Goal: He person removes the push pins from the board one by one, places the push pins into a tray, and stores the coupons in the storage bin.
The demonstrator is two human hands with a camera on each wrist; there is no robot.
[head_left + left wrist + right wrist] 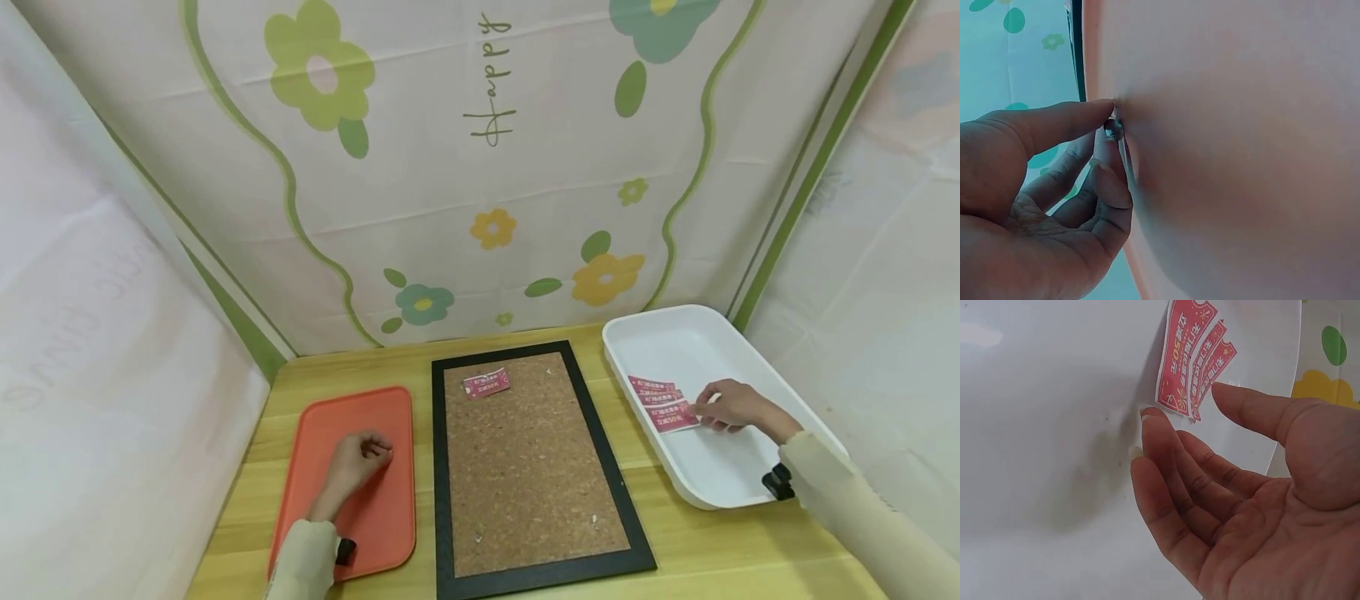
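My left hand (358,461) is over the orange tray (322,425), its thumb and forefinger pinching a small, shiny clear push pin (1114,129). In the white tray (675,329), several pink-red coupons (663,404) lie fanned out by the left wall. My right hand (731,406) reaches over their right edge, fingertips right at the front coupon. The right wrist view shows a gap between thumb and bent fingers (1160,444). Between the trays lies a corkboard (532,458) with a black frame, and one coupon (487,383) is at its upper left.
Small pins show on the cork at the upper right (548,371), lower right (595,520) and lower left (480,537). Everything stands on a wooden table (345,367). A flowered cloth (420,192) hangs behind, with pale cloth walls on both sides.
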